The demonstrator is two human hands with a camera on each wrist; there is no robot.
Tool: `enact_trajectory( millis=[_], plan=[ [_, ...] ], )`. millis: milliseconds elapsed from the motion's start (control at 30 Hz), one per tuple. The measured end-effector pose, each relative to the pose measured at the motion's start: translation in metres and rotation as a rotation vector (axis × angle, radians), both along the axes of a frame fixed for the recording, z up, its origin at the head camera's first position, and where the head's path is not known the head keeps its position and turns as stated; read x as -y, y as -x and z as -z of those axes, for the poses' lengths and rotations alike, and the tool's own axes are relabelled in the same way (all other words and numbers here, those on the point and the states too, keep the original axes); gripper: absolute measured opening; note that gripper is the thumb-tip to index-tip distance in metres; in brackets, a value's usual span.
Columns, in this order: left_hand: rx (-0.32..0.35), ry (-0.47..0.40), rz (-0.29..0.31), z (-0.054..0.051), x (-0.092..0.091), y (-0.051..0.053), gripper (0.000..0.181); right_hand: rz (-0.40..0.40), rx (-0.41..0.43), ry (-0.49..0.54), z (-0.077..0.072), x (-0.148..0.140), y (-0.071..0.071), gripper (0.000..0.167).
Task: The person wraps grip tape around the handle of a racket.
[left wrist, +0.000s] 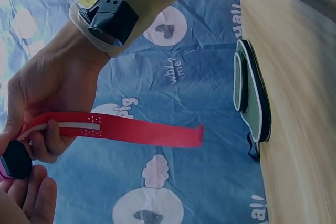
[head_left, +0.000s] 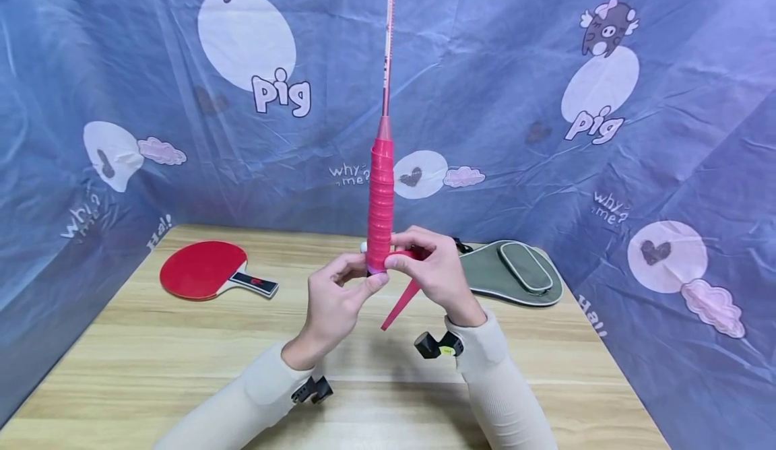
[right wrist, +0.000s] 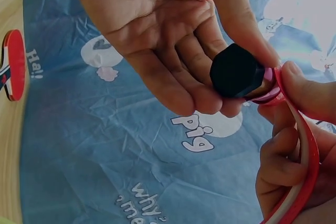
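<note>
A badminton racket stands upright with its handle down, the shaft running out of the head view's top. Red grip tape is wound round the handle, and its loose end hangs off to the right, a pale strip along its back. My left hand holds the handle's bottom between thumb and fingers, beside the black butt cap. My right hand pinches the tape against the handle near the butt, its other fingers curled round the loose length. The racket's head is out of view.
A red table tennis bat lies at the table's back left. A green padded case with a zipped pocket lies back right, a black strap behind it. A small white object shows partly behind the handle. Blue patterned cloth walls the table.
</note>
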State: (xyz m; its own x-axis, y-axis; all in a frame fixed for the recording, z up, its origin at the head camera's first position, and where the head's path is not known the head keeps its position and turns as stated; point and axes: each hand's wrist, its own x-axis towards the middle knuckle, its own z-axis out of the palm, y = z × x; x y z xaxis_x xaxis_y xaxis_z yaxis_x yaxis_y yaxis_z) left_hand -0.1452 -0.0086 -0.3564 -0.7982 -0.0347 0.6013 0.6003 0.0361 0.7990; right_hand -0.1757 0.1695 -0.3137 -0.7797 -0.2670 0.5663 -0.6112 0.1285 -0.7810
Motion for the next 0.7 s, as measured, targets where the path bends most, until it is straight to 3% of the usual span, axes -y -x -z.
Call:
enact_trajectory(
  millis=[467,700],
  plan=[
    [-0.039,0.007,0.132,0.0011,0.0039,0.0009,0.024,-0.029,-0.005,0.008,-0.0013,-0.0024,-0.0006,0.031],
    [-0.037,-0.001,0.227,0.0016,0.0052,-0.0006,0.027,-0.066,0.011,-0.006,-0.0016,-0.006,-0.001,0.029]
  ],
)
